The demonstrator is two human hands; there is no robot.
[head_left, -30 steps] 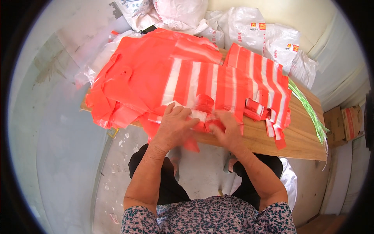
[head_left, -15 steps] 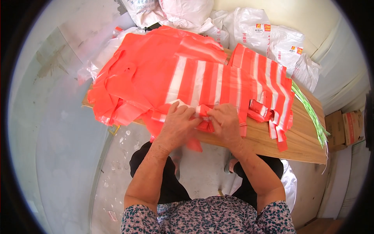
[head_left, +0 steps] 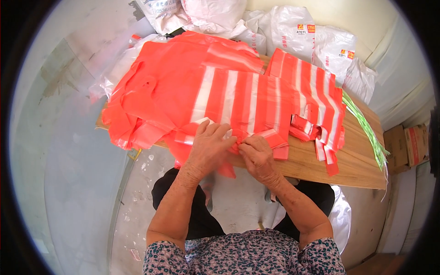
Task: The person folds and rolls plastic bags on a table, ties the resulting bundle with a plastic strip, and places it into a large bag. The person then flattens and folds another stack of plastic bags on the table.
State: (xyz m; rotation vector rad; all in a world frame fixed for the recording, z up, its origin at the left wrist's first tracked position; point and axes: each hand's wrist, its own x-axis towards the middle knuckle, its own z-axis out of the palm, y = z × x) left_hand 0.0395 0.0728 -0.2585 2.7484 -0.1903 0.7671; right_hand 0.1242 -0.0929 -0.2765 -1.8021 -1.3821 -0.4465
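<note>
wooden table (head_left: 355, 149) over grey floor (head_left: 233, 208), cream wall (head_left: 350, 13) beyond.

A workroom (perhaps storeroom): white sacks (head_left: 293, 39), cardboard boxes (head_left: 416, 145), table (head_left: 360, 153).

Left forearm (head_left: 173, 208) and right forearm (head_left: 297, 205) slant inward; the left grip (head_left: 207, 145) lies palm down, fingers (head_left: 212, 130) bent, near the right grip (head_left: 258, 156), curled in a pinch.

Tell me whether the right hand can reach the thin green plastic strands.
Probably yes: between the right hand and the green strands, the red-and-white striped plastic sheets lie low, though that hand pinches red plastic.
</note>
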